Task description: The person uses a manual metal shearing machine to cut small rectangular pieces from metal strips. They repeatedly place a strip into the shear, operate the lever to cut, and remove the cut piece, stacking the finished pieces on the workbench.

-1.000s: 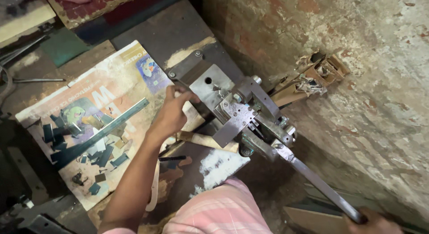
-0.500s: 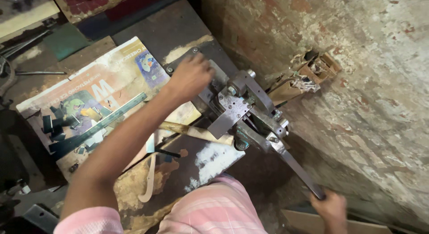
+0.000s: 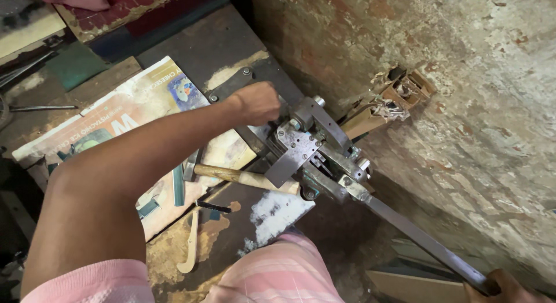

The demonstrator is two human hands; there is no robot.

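Closest to the viewer, a knee in pink striped cloth (image 3: 278, 274) sits just below the lever press (image 3: 313, 149), the grey steel machine bolted to the dark bench (image 3: 191, 51) and the thing everything here is placed around. From the press's lower right a long flat steel handle (image 3: 417, 236) slants down toward the bottom corner, and the right hand (image 3: 507, 288) is closed around its far end; only the top of that fist shows at the frame edge, so how the fingers wrap cannot be told. Just left of the press's base lies a wooden-handled tool (image 3: 243, 177), its pale handle touching the machine's foot, and lower left of that a curved pale strip (image 3: 190, 245) rests on the worn bench beside a patch of white residue (image 3: 278, 210). The left hand (image 3: 258, 101) is at the press's upper left side, curled into a loose fist with the fingers tucked against the machine's head; whether anything is pinched inside it cannot be seen. Under the forearm, left of the press, a printed cardboard sheet (image 3: 145, 100) lies flat with small dark green metal pieces (image 3: 176, 184) on it. Beyond the press, to its right, rises a rough brick wall (image 3: 463, 77) with a broken hole holding scraps of wood (image 3: 399, 97).
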